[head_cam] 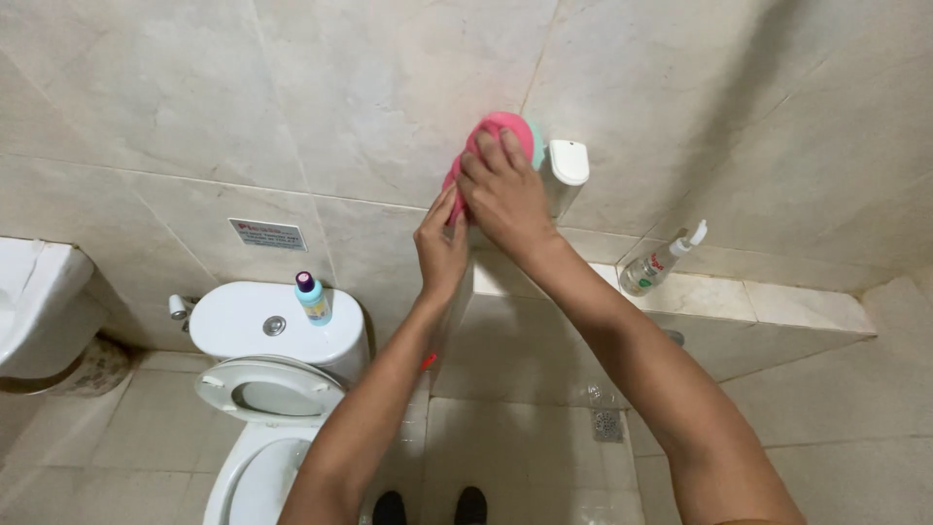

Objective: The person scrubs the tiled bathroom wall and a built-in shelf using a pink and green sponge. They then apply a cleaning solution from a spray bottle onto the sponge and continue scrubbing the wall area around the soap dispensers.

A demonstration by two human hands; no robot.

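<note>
- Against the tiled wall (369,107), the right hand (505,194) presses a pink cloth (501,131), fingers closed over it.
- Left hand (442,243) pinches its hanging tail.
- Cloth looks soft, light, limp; best gathered in a bunch.
- White dispenser (567,165) sits just beside.

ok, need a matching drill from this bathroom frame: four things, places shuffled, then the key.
Things:
1. pink cloth
2. small bottle with purple cap
3. clear spray bottle
4. floor drain

Places:
A. leaning on the tiled ledge at right
B. under the right hand, against the wall
C. on the toilet tank lid
D. in the floor tiles below the ledge

Pairs: 1-B, 2-C, 3-A, 4-D
</note>
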